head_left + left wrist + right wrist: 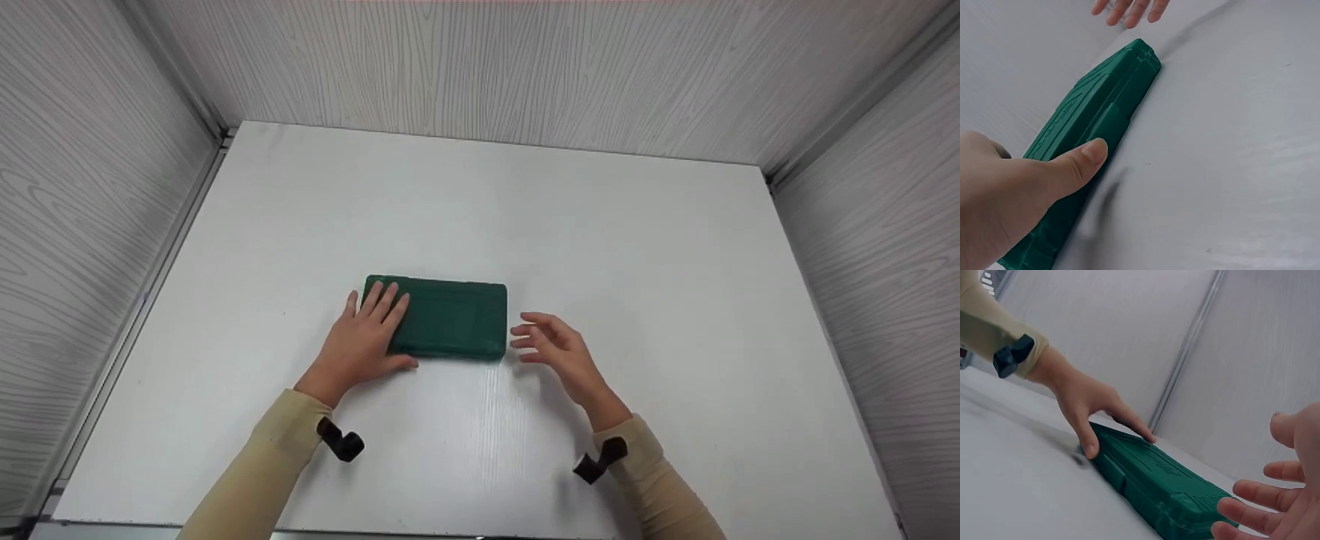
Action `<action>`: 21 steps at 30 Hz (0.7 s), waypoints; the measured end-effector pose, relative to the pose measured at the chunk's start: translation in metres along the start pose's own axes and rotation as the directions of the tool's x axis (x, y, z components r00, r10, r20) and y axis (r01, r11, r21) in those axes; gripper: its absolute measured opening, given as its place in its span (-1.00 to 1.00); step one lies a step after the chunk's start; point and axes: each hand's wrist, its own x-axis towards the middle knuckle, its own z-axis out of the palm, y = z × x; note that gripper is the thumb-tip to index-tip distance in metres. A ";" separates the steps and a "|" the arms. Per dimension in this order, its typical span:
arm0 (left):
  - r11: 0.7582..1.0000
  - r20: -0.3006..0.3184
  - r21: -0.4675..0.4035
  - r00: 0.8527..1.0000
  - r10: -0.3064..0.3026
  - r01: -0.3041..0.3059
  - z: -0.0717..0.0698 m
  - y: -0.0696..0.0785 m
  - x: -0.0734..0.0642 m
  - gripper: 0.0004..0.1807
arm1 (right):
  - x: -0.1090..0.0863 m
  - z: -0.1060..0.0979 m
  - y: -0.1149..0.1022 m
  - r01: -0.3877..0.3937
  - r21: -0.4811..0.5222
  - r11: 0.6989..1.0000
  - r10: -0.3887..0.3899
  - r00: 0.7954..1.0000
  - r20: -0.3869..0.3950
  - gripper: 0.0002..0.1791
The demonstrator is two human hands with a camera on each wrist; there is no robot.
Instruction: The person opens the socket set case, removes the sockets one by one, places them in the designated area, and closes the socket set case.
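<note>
Left hand [363, 343] rests splayed on green case [454, 319], not clenched; right hand [564, 354] hovers loose, empty. Steady with even pressure.

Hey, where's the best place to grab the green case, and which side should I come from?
Probably the short right end of the green case, coming from the right, gripping its raised side walls. It lies flat on the table, that end is uncovered and the right hand is beside it; the left hand rests on the opposite end.
</note>
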 end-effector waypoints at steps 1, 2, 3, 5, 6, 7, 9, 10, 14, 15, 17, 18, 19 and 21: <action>1.000 0.003 -0.008 1.000 0.003 -0.003 0.001 0.000 0.000 0.12 | 0.002 0.004 0.004 -0.022 0.024 0.999 0.021 0.999 0.032 -0.57; 1.000 0.003 -0.017 1.000 0.007 -0.007 0.002 0.000 -0.001 0.11 | 0.004 0.008 0.007 -0.036 0.041 0.999 0.034 0.998 0.056 -0.55; 1.000 0.003 -0.026 1.000 0.011 -0.011 0.003 0.000 -0.001 0.11 | 0.005 0.013 0.009 -0.048 0.061 0.997 0.043 0.996 0.075 -0.52; 0.999 0.006 -0.035 1.000 0.017 -0.017 0.004 0.000 -0.001 0.10 | 0.007 0.022 0.012 -0.062 0.095 0.994 0.052 0.994 0.097 -0.47; 0.999 0.006 -0.041 1.000 0.018 -0.018 0.005 0.000 -0.001 0.09 | 0.008 0.026 0.013 -0.065 0.107 0.992 0.053 0.993 0.106 -0.45; 0.999 0.005 -0.045 1.000 0.018 -0.017 0.006 0.000 -0.001 0.09 | 0.009 0.030 0.013 -0.067 0.119 0.991 0.053 0.992 0.114 -0.44; 0.999 0.003 -0.047 1.000 0.012 -0.012 0.007 0.000 0.000 0.08 | 0.010 0.038 0.015 -0.079 0.145 0.986 0.059 0.988 0.141 -0.42; 0.999 0.003 -0.046 1.000 0.007 -0.007 0.008 0.000 0.000 0.08 | 0.011 0.043 0.016 -0.090 0.156 0.984 0.065 0.986 0.156 -0.42; 0.999 0.000 -0.044 1.000 0.000 0.000 0.010 0.001 0.000 0.04 | 0.010 0.057 0.022 -0.140 0.192 0.971 0.098 0.972 0.215 -0.47; 0.999 -0.001 -0.045 1.000 0.002 -0.002 0.011 0.001 0.001 0.03 | 0.009 0.060 0.023 -0.152 0.195 0.969 0.107 0.969 0.224 -0.48; 0.999 -0.005 -0.044 1.000 0.007 -0.007 0.012 0.002 0.002 0.01 | 0.008 0.065 0.025 -0.169 0.197 0.966 0.121 0.965 0.234 -0.48; 0.999 -0.008 -0.044 1.000 0.010 -0.010 0.013 0.002 0.003 0.01 | 0.008 0.067 0.026 -0.174 0.198 0.965 0.126 0.963 0.237 -0.48; 0.999 -0.012 -0.042 1.000 0.012 -0.013 0.014 0.002 0.003 0.00 | 0.007 0.069 0.027 -0.180 0.198 0.963 0.132 0.963 0.236 -0.48; 0.999 -0.018 -0.035 1.000 0.018 -0.019 0.015 0.002 0.004 -0.01 | 0.007 0.071 0.029 -0.189 0.200 0.961 0.139 0.961 0.238 -0.48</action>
